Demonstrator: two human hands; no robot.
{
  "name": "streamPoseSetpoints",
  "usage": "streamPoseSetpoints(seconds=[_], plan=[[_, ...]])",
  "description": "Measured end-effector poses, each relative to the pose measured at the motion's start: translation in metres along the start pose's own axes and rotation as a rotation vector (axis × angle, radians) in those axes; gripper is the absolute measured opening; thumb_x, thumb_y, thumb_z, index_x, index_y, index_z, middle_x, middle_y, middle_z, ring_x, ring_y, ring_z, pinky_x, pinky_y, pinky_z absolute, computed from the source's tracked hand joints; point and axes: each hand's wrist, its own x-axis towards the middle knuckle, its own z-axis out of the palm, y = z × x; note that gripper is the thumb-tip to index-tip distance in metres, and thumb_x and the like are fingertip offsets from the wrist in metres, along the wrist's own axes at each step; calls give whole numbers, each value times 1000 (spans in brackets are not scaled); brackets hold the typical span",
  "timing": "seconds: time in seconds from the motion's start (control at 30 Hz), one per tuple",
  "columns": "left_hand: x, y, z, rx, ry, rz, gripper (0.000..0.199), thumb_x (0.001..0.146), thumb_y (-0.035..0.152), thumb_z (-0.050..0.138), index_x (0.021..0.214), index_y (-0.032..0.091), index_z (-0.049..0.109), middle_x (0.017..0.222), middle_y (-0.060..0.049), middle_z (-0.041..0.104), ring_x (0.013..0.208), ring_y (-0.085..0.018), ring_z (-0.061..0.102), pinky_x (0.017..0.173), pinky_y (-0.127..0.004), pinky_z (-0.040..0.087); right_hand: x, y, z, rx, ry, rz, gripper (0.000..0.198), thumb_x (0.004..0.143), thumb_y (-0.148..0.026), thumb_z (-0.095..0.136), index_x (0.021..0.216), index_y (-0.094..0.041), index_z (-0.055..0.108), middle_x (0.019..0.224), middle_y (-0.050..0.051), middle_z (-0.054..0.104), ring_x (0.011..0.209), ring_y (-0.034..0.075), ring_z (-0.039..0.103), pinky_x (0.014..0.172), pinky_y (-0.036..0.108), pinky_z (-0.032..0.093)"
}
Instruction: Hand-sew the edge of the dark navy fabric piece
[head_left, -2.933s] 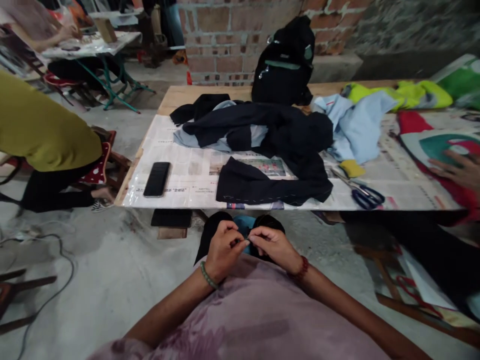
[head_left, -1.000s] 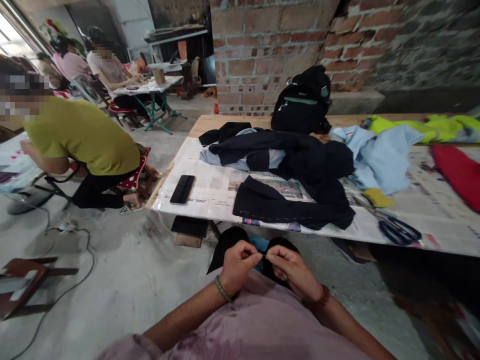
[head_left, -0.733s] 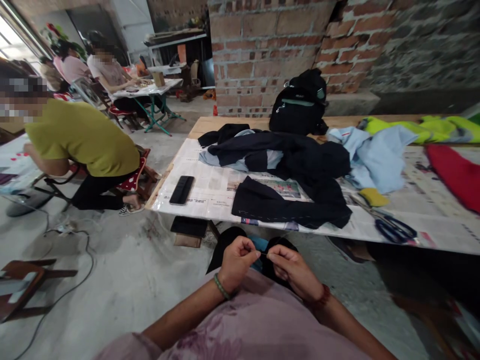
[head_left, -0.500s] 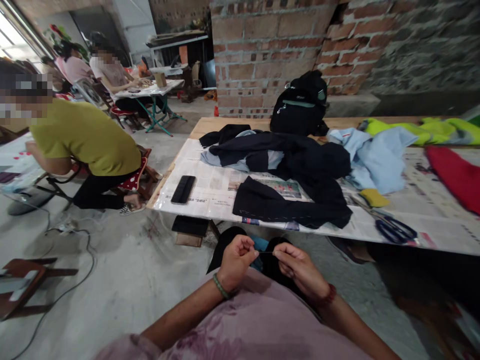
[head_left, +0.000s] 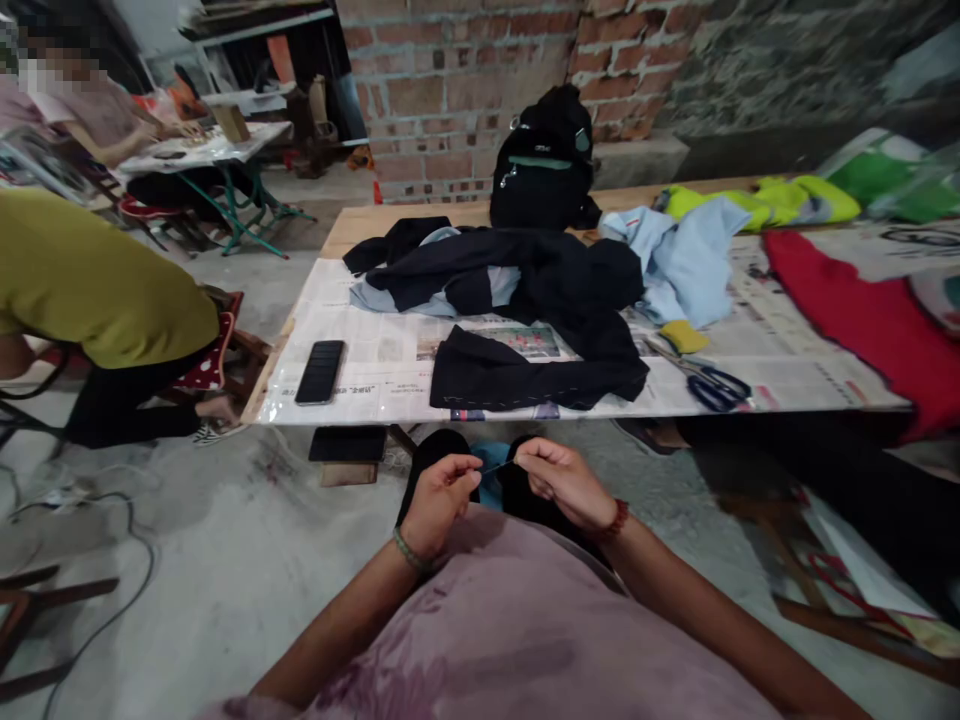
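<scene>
Above my lap, a short thin dark strand that looks like thread (head_left: 496,466) runs between my two hands. One end is pinched between the thumb and fingers of my left hand (head_left: 441,500). My right hand (head_left: 564,480) grips the other end in its fingertips; whether a needle is there is too small to tell. On the table just beyond lies a dark garment (head_left: 525,372) with pale stitches along its near edge. Dark-handled scissors (head_left: 716,388) rest right of it, beside a small yellow piece (head_left: 683,336).
A black phone (head_left: 320,372) lies on the newspaper-covered table (head_left: 375,360). Further back are a black backpack (head_left: 544,165), a light blue garment (head_left: 686,260) and red cloth (head_left: 832,310). A person in a yellow-green top (head_left: 97,280) sits at left.
The view has swung to the right and slightly down. My hands remain close together, and the strand between them now slants up toward my right hand.
</scene>
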Motion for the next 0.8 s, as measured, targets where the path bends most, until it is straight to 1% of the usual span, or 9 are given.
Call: streamPoseSetpoints(seconds=[0.1,0.17,0.27,0.4,0.53,0.6,0.67,0.73,0.8], plan=[[2,-2,1,167,-31,-19,27,67,30,59,88,13,61,45,7,41,37,-4,33,38,-18,23,1,-3,0,-31,11,-14,25,66,-37,64,69,-15,53,46,-8,36,37,2,27,37,18,18],[2,-3,3,259,-70,-3,24,67,30,59,84,13,64,48,6,45,39,-4,35,39,-18,25,4,-3,1,-44,3,-20,24,66,-37,63,70,-15,54,46,-8,36,37,2,28,37,18,18],[1,-3,6,290,-166,-32,22,67,33,60,76,13,65,54,4,49,40,-4,39,38,-18,26,9,0,1,-42,3,-27,25,66,-38,63,71,-15,54,47,-8,37,38,2,28,37,18,19],[3,-3,4,25,-223,-177,23,63,33,66,74,13,62,50,5,46,39,-4,37,36,-17,21,13,9,1,-43,53,-12,27,65,-40,63,71,-15,54,44,-8,36,36,3,28,37,18,21],[9,-4,4,-306,-175,-230,24,59,29,71,74,14,59,43,8,38,38,-3,31,36,-16,19,10,21,5,-100,14,50,28,66,-42,61,70,-15,53,44,-8,36,36,3,29,37,18,21],[13,-5,6,-365,-113,-193,24,60,30,70,76,14,60,43,8,36,39,-3,31,37,-15,20,7,25,8,-153,-23,63,25,67,-40,59,69,-16,54,45,-7,37,38,3,29,37,18,21],[17,-7,9,-311,-36,-130,25,63,32,67,80,14,62,46,7,37,39,-3,30,37,-16,20,4,25,11,-210,-50,35,22,68,-37,59,67,-16,54,46,-6,38,40,4,31,39,18,23],[20,-9,10,-123,50,3,22,66,32,65,80,15,65,55,4,44,42,-3,34,38,-17,25,2,23,13,-257,-64,-12,20,68,-35,59,66,-16,55,48,-5,40,44,5,32,41,18,24],[22,-10,10,150,125,227,16,67,29,63,77,17,68,68,0,52,52,-6,45,45,-19,35,1,20,13,-280,-51,-44,19,69,-36,58,67,-16,57,49,-5,41,46,6,33,42,19,25]])
